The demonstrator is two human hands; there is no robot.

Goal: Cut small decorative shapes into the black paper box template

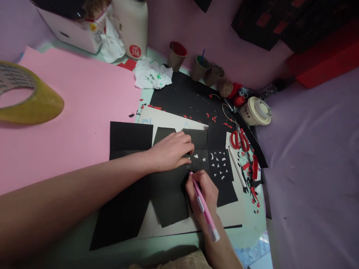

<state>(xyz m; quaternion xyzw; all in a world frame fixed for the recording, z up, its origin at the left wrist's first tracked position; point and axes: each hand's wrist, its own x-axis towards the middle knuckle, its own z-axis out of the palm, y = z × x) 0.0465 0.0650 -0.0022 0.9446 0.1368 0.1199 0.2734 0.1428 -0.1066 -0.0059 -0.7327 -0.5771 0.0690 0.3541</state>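
My right hand (204,190) is closed round a pink craft knife (204,206), its tip touching a strip of black paper (168,194). My left hand (171,151) lies on that strip just above the tip, fingers curled and pressing the paper down. Small white shapes, a moon, a heart and a star (203,159), show in the black paper beside my left fingertips. Another black strip (221,170) to the right carries several small white triangular cuts.
Red-handled scissors (239,139) and a white pen lie right of the strips among red scraps. A pink sheet (70,112) with a tape roll (25,95) fills the left. Paint cups (177,55), crumpled tissue (152,74), twine and a lidded tub (255,111) stand behind.
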